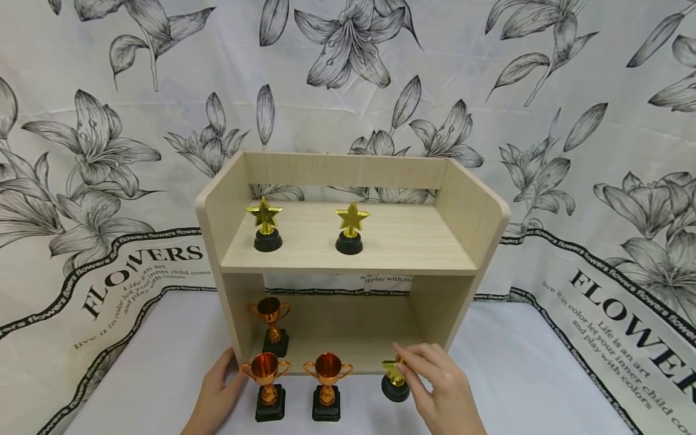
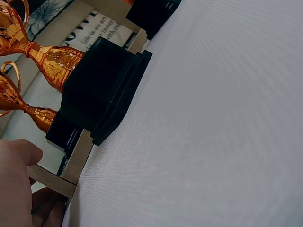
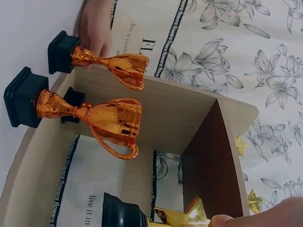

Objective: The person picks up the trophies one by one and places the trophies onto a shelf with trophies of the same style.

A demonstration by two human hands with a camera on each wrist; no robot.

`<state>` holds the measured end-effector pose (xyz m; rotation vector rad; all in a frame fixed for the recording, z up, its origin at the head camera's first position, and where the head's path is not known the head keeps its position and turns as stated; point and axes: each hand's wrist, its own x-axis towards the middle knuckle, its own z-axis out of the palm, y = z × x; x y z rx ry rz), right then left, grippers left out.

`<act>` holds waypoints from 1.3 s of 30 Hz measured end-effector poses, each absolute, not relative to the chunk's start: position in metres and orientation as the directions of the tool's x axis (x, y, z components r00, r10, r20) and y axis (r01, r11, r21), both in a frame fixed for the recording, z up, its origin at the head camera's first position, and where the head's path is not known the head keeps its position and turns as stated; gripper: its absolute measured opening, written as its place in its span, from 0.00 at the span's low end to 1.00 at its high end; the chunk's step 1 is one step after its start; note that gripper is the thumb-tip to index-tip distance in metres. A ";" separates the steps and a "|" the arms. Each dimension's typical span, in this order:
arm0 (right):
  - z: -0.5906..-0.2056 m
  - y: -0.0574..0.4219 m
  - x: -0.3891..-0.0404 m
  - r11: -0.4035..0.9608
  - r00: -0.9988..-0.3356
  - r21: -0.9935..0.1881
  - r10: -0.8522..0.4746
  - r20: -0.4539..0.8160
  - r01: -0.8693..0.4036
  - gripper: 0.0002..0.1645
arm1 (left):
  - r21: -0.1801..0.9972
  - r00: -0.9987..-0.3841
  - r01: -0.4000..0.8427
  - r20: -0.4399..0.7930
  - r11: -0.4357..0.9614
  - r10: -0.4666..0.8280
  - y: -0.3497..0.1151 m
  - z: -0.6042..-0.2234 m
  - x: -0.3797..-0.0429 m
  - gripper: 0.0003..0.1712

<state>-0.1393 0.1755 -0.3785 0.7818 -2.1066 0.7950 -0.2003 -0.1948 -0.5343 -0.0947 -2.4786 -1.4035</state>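
My right hand (image 1: 443, 383) pinches a gold star trophy (image 1: 395, 386) by its star, in front of the shelf's lower right. In the right wrist view the trophy's black base (image 3: 123, 213) appears lifted off the table. With thumb and fingers on either side, my left hand (image 1: 217, 386) grips the lower left side panel (image 2: 52, 180) of the wooden shelf (image 1: 348, 270). Close by that hand stands a bronze-coloured cup trophy (image 1: 267, 386). A second cup trophy (image 1: 327, 386) is to its right, both on the table before the shelf.
A third cup trophy (image 1: 275, 329) stands inside the lower compartment at the left. Two star trophies, one at left (image 1: 266, 226) and one near the middle (image 1: 350, 229), are on the upper board. Flower-printed cloth (image 1: 348, 115) hangs behind; white cloth (image 1: 516, 374) covers the table.
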 end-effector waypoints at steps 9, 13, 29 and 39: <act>-0.373 0.178 -0.139 0.645 -0.551 -0.287 -0.250 0.796 -0.708 0.22 | 0.822 -0.953 0.207 0.292 0.531 -0.081 -0.195 -0.534 -0.200 0.28; -0.370 0.178 -0.138 0.656 -0.553 -0.287 -0.241 0.797 -0.698 0.24 | 0.820 -0.950 0.220 0.302 0.529 -0.073 -0.196 -0.534 -0.200 0.28; -0.363 0.179 -0.138 0.660 -0.544 -0.283 -0.228 0.807 -0.696 0.25 | 0.814 -0.946 0.220 0.313 0.538 -0.086 -0.196 -0.536 -0.201 0.28; -0.362 0.179 -0.138 0.648 -0.539 -0.289 -0.224 0.812 -0.705 0.26 | 0.828 -0.957 0.198 0.279 0.525 -0.079 -0.195 -0.533 -0.199 0.29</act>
